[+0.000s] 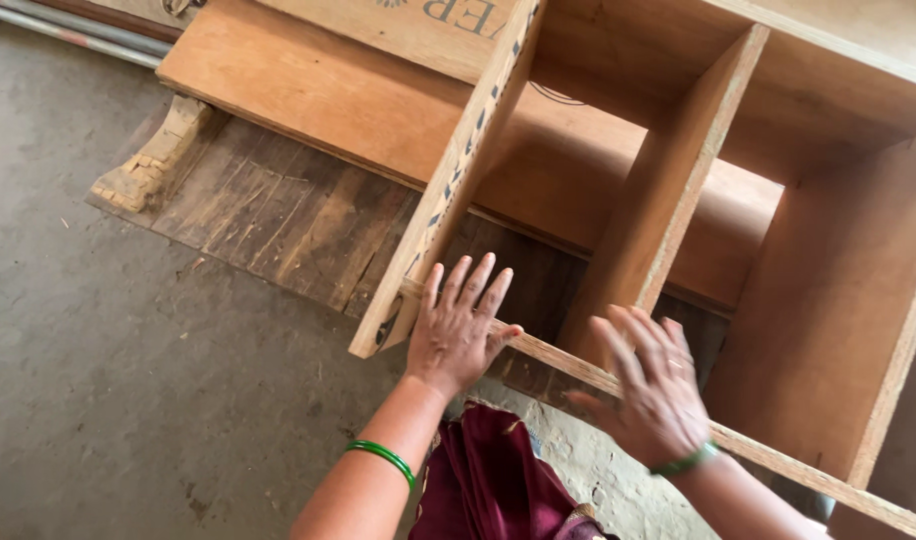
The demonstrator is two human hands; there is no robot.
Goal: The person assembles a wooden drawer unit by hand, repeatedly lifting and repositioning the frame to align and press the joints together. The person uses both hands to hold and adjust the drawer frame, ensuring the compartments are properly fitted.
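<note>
A plywood cabinet frame (838,300) lies in front of me, divided by an upright middle panel (668,190). My left hand (460,325) rests flat, fingers spread, on the frame's near edge strip (558,360) by the left side panel (458,180). My right hand (650,385) hovers, slightly blurred, over the same strip below the middle panel, with its fingers apart and nothing in it. Both wrists carry green bangles.
A flat plywood sheet (318,95) lies under the frame on a dark, worn wooden board (288,215). A carved wooden piece (153,160) sits at the board's left end. Grey concrete floor (108,360) spreads to the left. Maroon cloth (493,480) hangs below my arms.
</note>
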